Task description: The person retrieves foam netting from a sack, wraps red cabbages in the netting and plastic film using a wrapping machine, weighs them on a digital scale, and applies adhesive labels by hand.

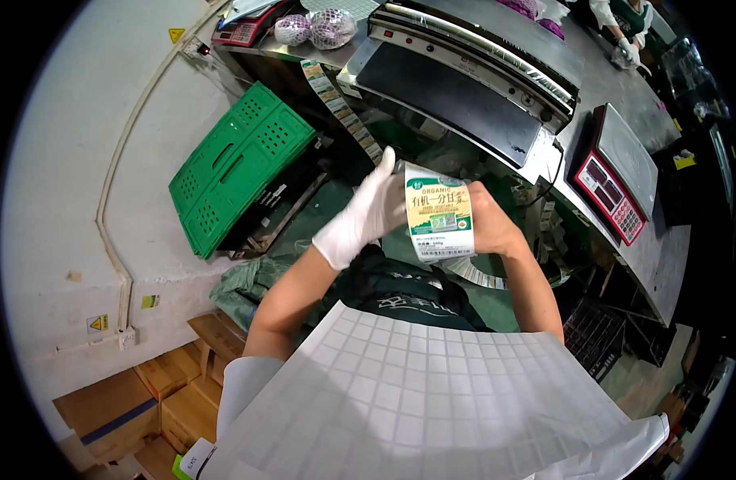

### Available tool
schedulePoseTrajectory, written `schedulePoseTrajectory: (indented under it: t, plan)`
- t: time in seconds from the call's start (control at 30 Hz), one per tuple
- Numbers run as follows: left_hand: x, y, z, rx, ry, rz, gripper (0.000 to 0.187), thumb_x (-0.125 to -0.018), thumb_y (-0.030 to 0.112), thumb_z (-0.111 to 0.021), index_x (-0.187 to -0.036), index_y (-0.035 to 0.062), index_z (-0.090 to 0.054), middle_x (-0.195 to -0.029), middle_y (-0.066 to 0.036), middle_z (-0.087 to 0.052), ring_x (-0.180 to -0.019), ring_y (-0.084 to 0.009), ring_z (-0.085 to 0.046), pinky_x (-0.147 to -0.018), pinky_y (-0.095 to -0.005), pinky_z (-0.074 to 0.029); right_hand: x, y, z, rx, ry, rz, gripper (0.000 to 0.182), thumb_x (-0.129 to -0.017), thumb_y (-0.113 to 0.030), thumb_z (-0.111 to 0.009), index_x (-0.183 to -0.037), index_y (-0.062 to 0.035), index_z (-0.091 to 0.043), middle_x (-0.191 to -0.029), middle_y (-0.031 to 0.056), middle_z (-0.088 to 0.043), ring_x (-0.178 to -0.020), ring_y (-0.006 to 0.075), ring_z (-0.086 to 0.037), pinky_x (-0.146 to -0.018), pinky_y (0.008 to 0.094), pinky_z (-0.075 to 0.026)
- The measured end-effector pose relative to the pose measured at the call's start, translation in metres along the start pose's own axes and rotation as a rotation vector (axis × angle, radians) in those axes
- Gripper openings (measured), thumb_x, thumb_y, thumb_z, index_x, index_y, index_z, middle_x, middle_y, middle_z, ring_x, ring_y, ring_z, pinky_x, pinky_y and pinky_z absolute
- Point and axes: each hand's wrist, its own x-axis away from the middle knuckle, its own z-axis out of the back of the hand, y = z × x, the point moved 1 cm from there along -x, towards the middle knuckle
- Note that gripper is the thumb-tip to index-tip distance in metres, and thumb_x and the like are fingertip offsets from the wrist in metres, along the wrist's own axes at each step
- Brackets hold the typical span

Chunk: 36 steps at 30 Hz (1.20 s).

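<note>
A roll of printed labels, green, yellow and white with a barcode, is held up in front of my body. My bare right hand is closed on the roll's right side, its fingertips hidden by the roll. On the other side my left hand, in a white glove, has its thumb stretched up and away from the roll. Its fingers reach to the roll's left edge, with their tips partly hidden. A long strip of labels hangs by the bench, and a further curved stretch shows below the roll.
Ahead stands a wrapping machine on a metal bench, with a red scale to the right. Wrapped purple produce lies at the back left. A green crate leans left; cardboard boxes are lower left. Another person's gloved hand is far right.
</note>
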Motion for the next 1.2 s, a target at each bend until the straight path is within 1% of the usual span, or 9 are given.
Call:
schedulePoseTrajectory:
  t: [0.1, 0.17, 0.23, 0.33, 0.43, 0.6, 0.7, 0.87, 1.2]
  plan:
    - [0.002, -0.050, 0.021, -0.027, 0.078, -0.088, 0.069, -0.085, 0.053, -0.041, -0.126, -0.0020, -0.038, -0.125, -0.012, -0.045, -0.115, -0.0230, -0.044, -0.098, -0.0384, -0.032, -0.004, 0.003, 0.011, 0.084, 0.018, -0.026, 0.026, -0.061, -0.010, -0.070, -0.084, -0.0005, -0.063, -0.076, 0.0141, -0.063, -0.065, 0.0296, -0.060, -0.061, 0.0301, -0.049]
    - [0.014, -0.070, 0.026, 0.203, -0.151, -0.037, 0.058, -0.086, 0.034, -0.049, -0.128, -0.0030, -0.035, -0.128, -0.012, -0.043, -0.117, -0.0235, -0.042, -0.101, -0.0383, -0.029, -0.012, 0.002, 0.020, 0.010, 0.069, -0.081, 0.027, -0.063, -0.010, -0.072, -0.088, -0.0016, -0.064, -0.081, 0.0107, -0.066, -0.068, 0.0149, -0.064, -0.065, 0.0259, -0.050]
    - [0.023, -0.070, 0.013, -0.226, -0.305, -0.160, 0.048, -0.079, -0.003, -0.054, -0.124, -0.0067, -0.038, -0.122, -0.014, -0.047, -0.112, -0.0214, -0.046, -0.097, -0.0326, -0.036, -0.020, 0.003, 0.026, -0.067, 0.093, -0.171, 0.025, -0.066, -0.008, -0.071, -0.090, -0.0015, -0.065, -0.083, 0.0076, -0.067, -0.072, 0.0084, -0.062, -0.066, 0.0244, -0.050]
    - [0.024, -0.074, -0.008, -0.518, -0.015, -0.089, 0.036, -0.082, 0.002, -0.055, -0.115, -0.0082, -0.048, -0.113, -0.011, -0.055, -0.101, -0.0156, -0.052, -0.089, -0.0280, -0.041, -0.028, 0.017, 0.031, -0.121, 0.137, -0.313, 0.025, -0.069, -0.009, -0.071, -0.092, -0.0002, -0.065, -0.082, 0.0063, -0.067, -0.072, 0.0071, -0.060, -0.066, 0.0238, -0.049]
    - [0.020, -0.069, -0.016, -0.472, 0.028, -0.259, 0.027, -0.086, 0.010, -0.055, -0.109, -0.0056, -0.055, -0.102, -0.008, -0.060, -0.090, -0.0129, -0.056, -0.081, -0.0270, -0.046, -0.033, 0.028, 0.034, -0.076, 0.181, -0.315, 0.026, -0.069, -0.011, -0.071, -0.093, -0.0019, -0.065, -0.083, 0.0057, -0.067, -0.073, 0.0064, -0.060, -0.066, 0.0236, -0.050]
    - [0.032, -0.033, -0.031, -0.467, 0.142, -0.391, 0.025, -0.087, 0.011, -0.052, -0.106, -0.0042, -0.055, -0.096, -0.009, -0.062, -0.082, -0.0147, -0.061, -0.072, -0.0276, -0.051, -0.022, 0.075, 0.028, 0.036, 0.136, -0.364, 0.019, -0.074, -0.016, -0.064, -0.084, -0.0003, -0.064, -0.054, 0.0042, -0.053, -0.051, 0.0054, -0.041, -0.046, 0.0246, -0.036]
    - [0.030, -0.003, -0.026, -0.425, 0.214, -0.458, 0.027, -0.086, 0.011, -0.053, -0.108, -0.0040, -0.054, -0.094, -0.009, -0.062, -0.076, -0.0148, -0.063, -0.068, -0.0286, -0.052, -0.005, 0.082, 0.003, 0.187, -0.019, -0.236, 0.020, -0.072, -0.014, -0.065, -0.089, -0.0030, -0.063, -0.070, 0.0125, -0.063, -0.059, 0.0191, -0.060, -0.059, 0.0281, -0.048]
    - [0.027, 0.038, -0.020, -0.482, 0.338, -0.493, 0.026, -0.087, 0.014, -0.052, -0.107, -0.0013, -0.055, -0.090, -0.007, -0.063, -0.073, -0.0120, -0.063, -0.064, -0.0256, -0.052, 0.012, 0.042, -0.032, 0.151, -0.244, -0.158, 0.035, -0.068, -0.011, -0.067, -0.102, -0.0072, -0.061, -0.096, 0.0130, -0.062, -0.081, 0.0275, -0.061, -0.074, 0.0316, -0.049]
    - [0.017, 0.038, -0.025, -0.352, 0.246, -0.454, 0.035, -0.086, 0.015, -0.053, -0.116, -0.0010, -0.047, -0.102, -0.009, -0.059, -0.085, -0.0147, -0.061, -0.074, -0.0300, -0.051, 0.010, 0.022, -0.017, 0.157, -0.129, -0.179, 0.026, -0.067, -0.008, -0.067, -0.092, -0.0005, -0.063, -0.078, 0.0167, -0.063, -0.064, 0.0275, -0.062, -0.060, 0.0305, -0.049]
